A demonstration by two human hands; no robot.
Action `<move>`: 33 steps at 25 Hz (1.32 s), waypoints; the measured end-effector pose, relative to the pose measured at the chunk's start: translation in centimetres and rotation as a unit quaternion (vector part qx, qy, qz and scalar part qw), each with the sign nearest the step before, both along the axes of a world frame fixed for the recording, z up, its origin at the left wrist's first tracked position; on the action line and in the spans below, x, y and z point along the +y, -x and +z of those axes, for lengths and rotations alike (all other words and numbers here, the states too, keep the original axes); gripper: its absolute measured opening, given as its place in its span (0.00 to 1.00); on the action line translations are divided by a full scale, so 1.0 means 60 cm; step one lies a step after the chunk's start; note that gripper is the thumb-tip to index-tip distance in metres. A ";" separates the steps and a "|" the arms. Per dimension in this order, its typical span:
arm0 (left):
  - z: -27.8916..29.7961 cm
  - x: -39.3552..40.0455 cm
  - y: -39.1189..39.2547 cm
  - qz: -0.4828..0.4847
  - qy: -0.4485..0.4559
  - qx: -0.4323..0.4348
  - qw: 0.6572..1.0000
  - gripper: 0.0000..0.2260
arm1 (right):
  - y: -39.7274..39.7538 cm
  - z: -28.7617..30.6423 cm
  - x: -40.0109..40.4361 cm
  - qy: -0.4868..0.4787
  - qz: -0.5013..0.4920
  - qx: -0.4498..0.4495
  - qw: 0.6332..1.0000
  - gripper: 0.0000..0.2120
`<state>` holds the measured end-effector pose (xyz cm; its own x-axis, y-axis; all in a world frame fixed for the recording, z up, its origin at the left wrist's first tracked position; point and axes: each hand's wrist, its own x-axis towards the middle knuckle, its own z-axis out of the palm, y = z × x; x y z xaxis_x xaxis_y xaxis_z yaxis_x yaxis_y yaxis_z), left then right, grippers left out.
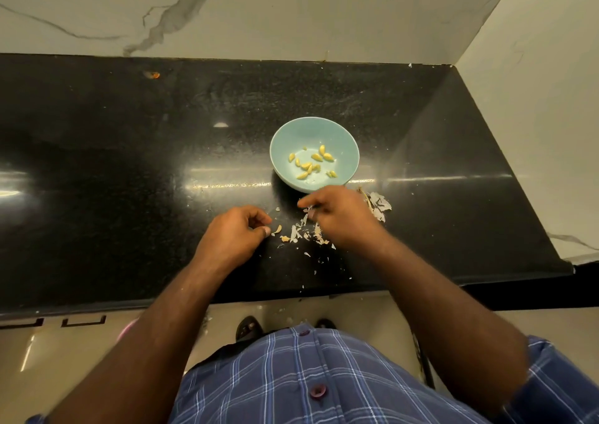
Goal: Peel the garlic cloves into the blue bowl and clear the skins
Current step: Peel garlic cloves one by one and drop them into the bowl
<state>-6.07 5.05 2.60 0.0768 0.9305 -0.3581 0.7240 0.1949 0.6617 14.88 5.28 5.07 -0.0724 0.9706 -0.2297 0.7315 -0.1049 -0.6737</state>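
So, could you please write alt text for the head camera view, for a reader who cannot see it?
A person's two hands work over garlic skins scattered on a black counter; the left hand holds a small piece, and the right hand pinches a skin. Behind them, a blue bowl holds peeled garlic cloves.

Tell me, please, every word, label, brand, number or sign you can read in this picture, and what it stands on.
None: no readable text shows anywhere in the head view.
The blue bowl is plain, with no mark or label.
The black counter, the marbled wall and the checked shirt bear no writing.
Neither the left hand nor the right hand holds anything printed.
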 end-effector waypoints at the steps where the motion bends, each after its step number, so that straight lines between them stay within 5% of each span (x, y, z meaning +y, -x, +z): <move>1: 0.000 0.001 0.000 0.003 -0.002 0.002 1.000 0.04 | 0.016 -0.010 -0.011 0.034 0.049 -0.030 0.998 0.11; 7: -0.003 -0.001 0.004 0.015 -0.015 -0.002 1.000 0.04 | 0.070 -0.048 -0.030 0.001 0.121 -0.209 0.970 0.14; 11: -0.001 -0.002 0.005 0.019 -0.016 -0.010 1.000 0.04 | 0.076 -0.055 -0.036 -0.044 0.128 -0.209 0.969 0.12; 15: 0.002 0.001 0.001 0.019 -0.016 -0.050 0.998 0.04 | 0.062 -0.040 -0.039 -0.043 0.056 -0.099 0.993 0.06; 18: 0.007 -0.002 -0.019 0.006 0.000 -0.153 0.988 0.04 | 0.039 -0.012 -0.035 -0.017 -0.048 0.032 0.998 0.06; 24: 0.037 -0.013 -0.084 0.000 0.010 -0.345 0.939 0.06 | 0.013 0.006 -0.048 -0.029 -0.117 0.140 0.983 0.07; 33: 0.043 -0.004 -0.124 0.033 0.014 -0.394 0.918 0.08 | -0.042 0.030 -0.051 -0.014 -0.137 0.283 0.949 0.03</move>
<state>1.35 4.79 5.20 0.2672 0.9333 -0.2398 0.0086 0.2466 0.9691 17.38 2.24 6.85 0.0800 0.9760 -0.2026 0.2004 -0.2149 -0.9559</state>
